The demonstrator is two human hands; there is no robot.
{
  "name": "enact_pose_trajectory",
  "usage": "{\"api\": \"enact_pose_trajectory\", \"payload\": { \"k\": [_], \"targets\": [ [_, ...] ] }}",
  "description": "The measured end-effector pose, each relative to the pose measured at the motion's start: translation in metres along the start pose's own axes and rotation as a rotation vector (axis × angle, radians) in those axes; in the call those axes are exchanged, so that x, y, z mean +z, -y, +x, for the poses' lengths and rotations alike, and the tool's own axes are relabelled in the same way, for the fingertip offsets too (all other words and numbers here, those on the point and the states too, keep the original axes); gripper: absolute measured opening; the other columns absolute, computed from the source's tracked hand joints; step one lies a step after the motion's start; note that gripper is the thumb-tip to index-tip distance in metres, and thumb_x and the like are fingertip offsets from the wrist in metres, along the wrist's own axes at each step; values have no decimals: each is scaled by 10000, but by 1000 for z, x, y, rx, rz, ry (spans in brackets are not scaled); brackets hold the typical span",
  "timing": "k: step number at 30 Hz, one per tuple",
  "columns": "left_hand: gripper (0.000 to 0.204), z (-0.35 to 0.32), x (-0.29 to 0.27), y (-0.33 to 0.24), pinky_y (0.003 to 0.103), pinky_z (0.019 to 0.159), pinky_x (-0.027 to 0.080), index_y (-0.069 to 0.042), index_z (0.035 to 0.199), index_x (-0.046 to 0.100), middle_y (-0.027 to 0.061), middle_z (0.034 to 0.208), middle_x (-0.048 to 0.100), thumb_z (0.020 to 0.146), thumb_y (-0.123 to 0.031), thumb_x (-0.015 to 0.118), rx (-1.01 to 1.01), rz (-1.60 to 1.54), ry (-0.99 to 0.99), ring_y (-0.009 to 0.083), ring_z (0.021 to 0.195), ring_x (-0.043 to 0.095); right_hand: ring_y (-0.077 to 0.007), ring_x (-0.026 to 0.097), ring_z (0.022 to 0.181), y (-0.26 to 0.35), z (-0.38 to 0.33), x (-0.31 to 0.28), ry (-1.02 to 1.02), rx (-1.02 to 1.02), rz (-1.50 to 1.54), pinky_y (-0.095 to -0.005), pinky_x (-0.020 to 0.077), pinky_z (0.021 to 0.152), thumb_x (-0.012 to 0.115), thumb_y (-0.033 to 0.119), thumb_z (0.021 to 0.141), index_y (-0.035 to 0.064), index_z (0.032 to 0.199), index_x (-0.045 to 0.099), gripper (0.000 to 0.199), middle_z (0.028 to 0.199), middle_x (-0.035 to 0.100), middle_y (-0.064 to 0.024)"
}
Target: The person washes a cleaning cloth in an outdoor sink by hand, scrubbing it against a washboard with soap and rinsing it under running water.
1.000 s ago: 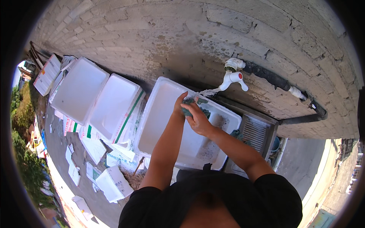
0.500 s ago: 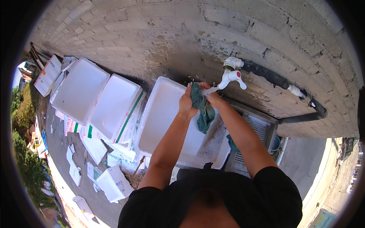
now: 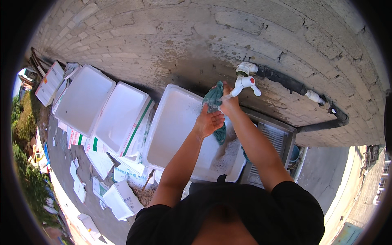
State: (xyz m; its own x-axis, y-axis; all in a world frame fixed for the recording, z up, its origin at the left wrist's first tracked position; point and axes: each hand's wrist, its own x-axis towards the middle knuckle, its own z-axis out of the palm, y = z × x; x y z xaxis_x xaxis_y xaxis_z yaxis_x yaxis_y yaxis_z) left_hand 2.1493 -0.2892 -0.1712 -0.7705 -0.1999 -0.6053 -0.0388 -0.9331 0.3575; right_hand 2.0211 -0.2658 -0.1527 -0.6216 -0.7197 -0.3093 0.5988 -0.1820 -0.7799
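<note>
A wet green cloth (image 3: 213, 99) is bunched under water running from a white tap (image 3: 245, 85), its lower end hanging over a white foam box (image 3: 166, 134). My right hand (image 3: 229, 102) grips the cloth's upper part beside the spout, its fingers partly hidden. Just below the bunch, my left hand (image 3: 209, 121) is turned palm up. Its thumb is near the cloth and its fingers are apart, loosely bent. Inside the box, some foamy, dirty water lies toward the right end.
To the left lean more white foam boxes (image 3: 121, 114) along a brick wall (image 3: 163, 45). Foam pieces (image 3: 122, 199) litter the ground. On the right stand a metal sink with a ribbed drainboard (image 3: 271, 139) and a blue bucket (image 3: 295, 153). A black-wrapped pipe (image 3: 281, 79) runs along the wall.
My left hand has come off the cloth, moving down and nearer with its palm turned up. My right hand and the cloth's top have shifted slightly up under the tap.
</note>
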Motion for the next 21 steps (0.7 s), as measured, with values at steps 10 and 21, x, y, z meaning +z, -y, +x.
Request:
{"api": "enact_pose_trajectory", "payload": {
  "k": [10, 21],
  "targets": [
    [350, 41, 8, -5, 406, 987, 363, -115, 1305, 388, 106, 1287, 456, 971, -219, 408, 562, -226, 172, 233, 1200, 418, -294, 472, 1150, -17, -10, 2, -52, -304, -609, -349, 347, 968, 517, 48, 776, 29, 890, 504, 117, 1167, 501, -186],
    [224, 34, 44, 3, 304, 847, 439, -25, 1082, 567, 80, 1068, 583, 905, -147, 503, 713, -133, 30, 201, 981, 544, -216, 330, 1282, -11, 1, -10, 85, -71, -44, -315, 238, 1056, 504, 201, 924, 4, 1341, 401, 473, 1386, 381, -106]
  ]
}}
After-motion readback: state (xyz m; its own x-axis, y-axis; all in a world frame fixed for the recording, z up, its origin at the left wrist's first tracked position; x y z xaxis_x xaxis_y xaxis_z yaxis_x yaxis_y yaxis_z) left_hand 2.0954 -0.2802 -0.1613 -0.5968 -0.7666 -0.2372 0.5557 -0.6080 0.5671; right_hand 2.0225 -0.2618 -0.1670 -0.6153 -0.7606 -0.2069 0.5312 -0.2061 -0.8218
